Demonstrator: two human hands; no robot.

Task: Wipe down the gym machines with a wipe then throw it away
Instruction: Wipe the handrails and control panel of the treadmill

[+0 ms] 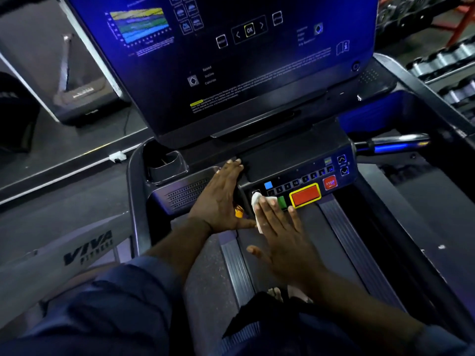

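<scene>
Wipe point(256, 201) sits under flat right hand point(282, 240); left hand point(218, 199) rests flat too. 1 slip could push red button point(305, 196).

Dark blue long sleeves, creased and bunched: the left sleeve point(120, 294) and right sleeve point(442, 337) both end partway up the forearms. The left hand point(221, 199) and right hand point(282, 235) are bare. Below, possibly black trousers point(270, 319).

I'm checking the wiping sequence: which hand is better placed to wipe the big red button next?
Right. The right hand already presses the wipe flat on the button panel, just beside the big red button. The left hand rests flat further left, with no wipe.
</scene>
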